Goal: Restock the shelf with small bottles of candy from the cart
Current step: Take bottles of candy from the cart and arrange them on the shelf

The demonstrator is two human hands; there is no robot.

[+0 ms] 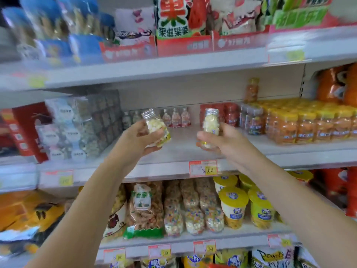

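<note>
Head view. Up at the grey metal middle shelf (179, 151), both arms raised.

In the left hand (143, 136), gripped round the lower half by curled fingers and thumb: a small clear plastic bottle of pale yellow candy with a silver screw cap (156, 128). Tilted, cap leaning up and to the left.

In the right hand (218, 140), held low on the body between thumb and curled fingers: a second small clear bottle of pale yellow candy (210, 124), silver-capped too, close to upright.

Both held in the air over the bare front stretch of that shelf, well apart from each other, touching none of the stock.

Straight behind, at the back of the shelf: a short row of small clear bottles with pink-and-white contents (175, 118), all upright. Just right of those, red-wrapped packs (229, 113). Further right, shrink-wrapped blocks of orange bottles with yellow caps (301, 124), and up above them a single orange bottle (251, 89).

Off to the left, stacked clear plastic boxes (77, 128), too blurred to read.

On the shelf's front rail, just below the right hand: a red-framed price tag (203, 168) reading 3.00.

One shelf down: yellow-lidded cups (233, 206) beside clear bags of multicoloured snacks (193, 209).
</note>
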